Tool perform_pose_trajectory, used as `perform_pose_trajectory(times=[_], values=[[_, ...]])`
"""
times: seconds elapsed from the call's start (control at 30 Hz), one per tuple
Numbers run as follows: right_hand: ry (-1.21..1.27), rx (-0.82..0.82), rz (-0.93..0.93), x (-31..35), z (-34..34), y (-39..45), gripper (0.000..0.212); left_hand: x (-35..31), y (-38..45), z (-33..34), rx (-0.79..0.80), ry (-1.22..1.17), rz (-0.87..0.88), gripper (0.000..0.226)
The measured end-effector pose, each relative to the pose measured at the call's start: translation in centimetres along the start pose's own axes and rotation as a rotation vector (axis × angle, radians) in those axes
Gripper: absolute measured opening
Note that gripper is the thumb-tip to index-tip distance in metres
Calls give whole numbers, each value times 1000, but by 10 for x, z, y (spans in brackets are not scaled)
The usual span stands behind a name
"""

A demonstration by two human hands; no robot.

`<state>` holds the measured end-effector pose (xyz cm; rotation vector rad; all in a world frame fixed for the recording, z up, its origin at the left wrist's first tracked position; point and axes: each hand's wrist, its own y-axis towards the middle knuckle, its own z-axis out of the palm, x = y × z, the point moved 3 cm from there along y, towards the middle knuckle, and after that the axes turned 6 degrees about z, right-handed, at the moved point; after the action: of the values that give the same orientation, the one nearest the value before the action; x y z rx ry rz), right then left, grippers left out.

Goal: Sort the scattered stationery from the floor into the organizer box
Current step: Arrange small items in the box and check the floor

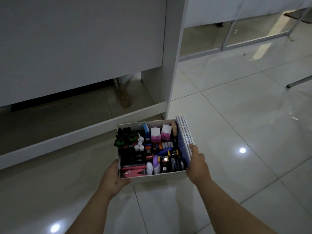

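Note:
A white organizer box (152,178) is held above the tiled floor, full of stationery: a pink hole punch (133,173), pink-and-white sharpeners (155,135), black clips and white small bottles. A blue spiral notebook (184,137) stands along its right side. My left hand (114,178) grips the box's left near corner. My right hand (197,164) grips the right near corner, thumb against the notebook.
A white desk panel (81,39) and its leg (173,65) stand close behind the box, with a low white rail (76,132) under it. A wooden handle (124,98) lies under the desk. Glossy floor tiles stretch to the right; a metal chair leg (298,82) is far right.

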<state>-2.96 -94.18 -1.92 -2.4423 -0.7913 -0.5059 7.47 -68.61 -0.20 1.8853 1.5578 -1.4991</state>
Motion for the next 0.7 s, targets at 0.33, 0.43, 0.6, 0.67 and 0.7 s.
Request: perform_pose_trajectory(times=[0.33, 0.43, 0.6, 0.67, 0.7], values=[[13, -45, 42, -62, -59, 45, 73, -32, 25, 76, 59, -68, 105, 61], [28, -44, 58, -80, -77, 58, 75, -45, 34, 98, 67, -51, 100, 62], [99, -23, 60, -105, -109, 81, 70, -71, 55, 137, 67, -15, 129, 63], [126, -32, 55, -115, -120, 92, 71, -82, 62, 152, 81, -23, 131, 63], [132, -37, 56, -119, -123, 96, 71, -87, 64, 158, 81, -24, 130, 63]])
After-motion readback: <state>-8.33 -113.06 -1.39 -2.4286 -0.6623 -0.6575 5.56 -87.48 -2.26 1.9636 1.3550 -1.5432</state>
